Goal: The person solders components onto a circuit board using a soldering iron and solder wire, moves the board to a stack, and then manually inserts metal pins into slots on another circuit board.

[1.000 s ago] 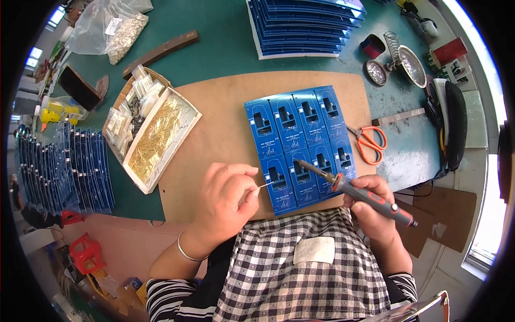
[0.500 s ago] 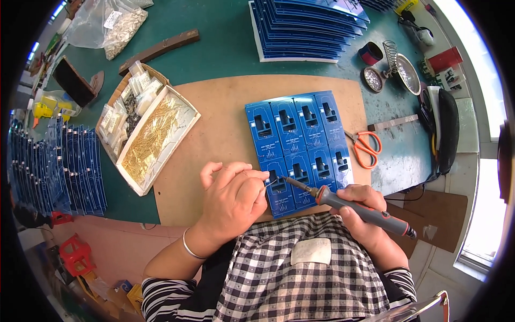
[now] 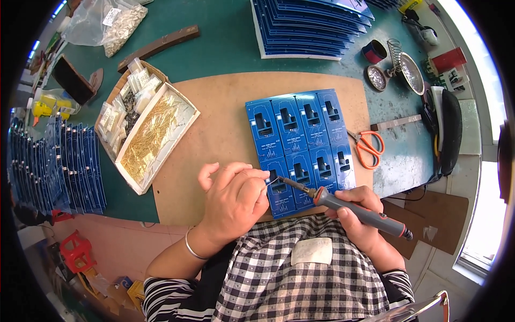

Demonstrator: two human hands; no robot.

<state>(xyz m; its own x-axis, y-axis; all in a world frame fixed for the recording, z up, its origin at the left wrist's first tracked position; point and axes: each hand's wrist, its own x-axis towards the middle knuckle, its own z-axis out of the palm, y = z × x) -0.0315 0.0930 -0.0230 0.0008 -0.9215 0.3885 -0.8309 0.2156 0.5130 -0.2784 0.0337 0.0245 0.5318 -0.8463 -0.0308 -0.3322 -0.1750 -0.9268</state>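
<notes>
A blue circuit board panel (image 3: 298, 140), with two rows of black cutouts, lies on a tan sheet in front of me. My left hand (image 3: 233, 199) is closed over its lower left corner, pinching a thin silvery wire (image 3: 272, 183), apparently solder. In my right hand (image 3: 370, 237) is a grey and red soldering iron (image 3: 354, 210), held like a pen and slanting down to the left. Its dark tip meets or nearly meets the wire's end at the lower left cutout; actual contact is too small to tell.
Orange-handled scissors (image 3: 369, 151) lie right of the panel. A white box (image 3: 189, 113) of brass pins and small bags stands left. Stacked blue boards (image 3: 311, 32) rise behind, with more boards (image 3: 80, 166) far left. A coiled iron stand (image 3: 395, 53) is at back right.
The soldering iron and my right hand have shifted slightly left, bringing the tip nearer the wire's end. My left hand keeps its pinch, almost still.
</notes>
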